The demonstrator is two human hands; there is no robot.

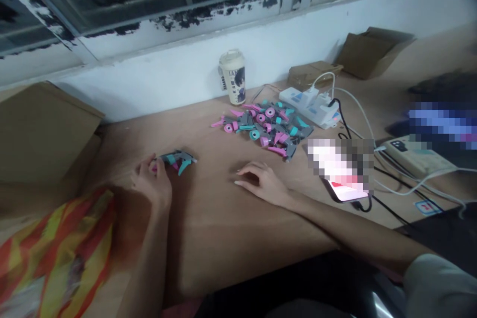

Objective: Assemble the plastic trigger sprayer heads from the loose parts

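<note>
My left hand (pixel 152 181) is curled at the left of the table, with a bit of pink plastic showing between its fingers. It is closed around the near end of a small group of trigger spray heads (pixel 178 160) in grey, teal and pink; how many are in the fingers is hidden. My right hand (pixel 263 182) rests on the tabletop with nothing in it, thumb and forefinger apart. Beyond it lies a heap of spray heads (pixel 266 124) in grey with pink or teal triggers and collars.
A lidded coffee cup (pixel 234 77) stands against the wall. Right of the heap are a power strip (pixel 311 107), a phone (pixel 339 171) and trailing cables. Cardboard boxes (pixel 372 52) sit at the back right; another box (pixel 44 131) and a striped bag (pixel 63 253) are at left.
</note>
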